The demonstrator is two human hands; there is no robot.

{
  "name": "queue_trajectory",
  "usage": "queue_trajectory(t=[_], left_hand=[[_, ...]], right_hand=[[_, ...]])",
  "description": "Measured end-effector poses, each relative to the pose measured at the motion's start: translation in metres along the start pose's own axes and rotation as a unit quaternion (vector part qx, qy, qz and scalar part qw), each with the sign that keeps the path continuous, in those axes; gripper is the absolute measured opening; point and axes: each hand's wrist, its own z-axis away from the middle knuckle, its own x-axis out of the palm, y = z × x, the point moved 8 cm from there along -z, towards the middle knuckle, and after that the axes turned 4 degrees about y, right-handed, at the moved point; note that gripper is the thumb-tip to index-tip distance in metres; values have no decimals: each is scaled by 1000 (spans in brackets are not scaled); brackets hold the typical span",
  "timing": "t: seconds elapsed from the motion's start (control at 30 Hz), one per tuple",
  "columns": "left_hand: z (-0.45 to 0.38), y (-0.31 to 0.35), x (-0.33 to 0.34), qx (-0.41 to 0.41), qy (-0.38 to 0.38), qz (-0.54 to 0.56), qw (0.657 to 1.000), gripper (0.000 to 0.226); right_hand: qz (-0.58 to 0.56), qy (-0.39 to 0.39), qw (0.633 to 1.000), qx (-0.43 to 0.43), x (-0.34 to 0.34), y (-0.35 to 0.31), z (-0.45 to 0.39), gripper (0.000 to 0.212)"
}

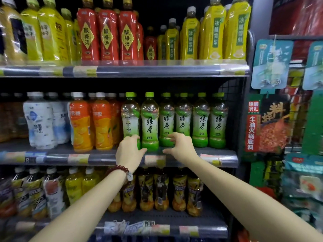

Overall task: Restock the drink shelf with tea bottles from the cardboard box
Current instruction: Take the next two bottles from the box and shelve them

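We have both hands up at the middle shelf [104, 158]: the left hand [128, 151] and the right hand [180, 145] sit on either side of one green tea bottle [150, 123], fingers spread and curved toward its base without closing on it. That bottle stands slightly forward of its neighbours in the row of green tea bottles [192, 119], so we judge the hands flank it to square it up. The cardboard box is out of view.
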Motion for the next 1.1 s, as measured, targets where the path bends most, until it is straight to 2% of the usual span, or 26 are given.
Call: queue_trajectory(t=[0.27,0.43,0.6,0.77,0.93,1.1], left_hand=[[39,80,63,73,-107,69,989,35],[66,132,106,131,-186,103,968,30],[104,161,150,155,-265,157,939,30],[157,178,198,186,-334,189,904,26],[214,183,253,183,-384,199,883,26],[272,189,327,183,-410,207,869,27]], right_hand=[[12,57,998,24,-61,65,46,41],[38,79,992,89,-98,117,80,41],[87,87,978,171,-119,168,122,39],[123,98,955,251,-125,221,172,38],[114,91,936,321,-110,284,229,41],[119,86,926,349,-84,367,274,34]])
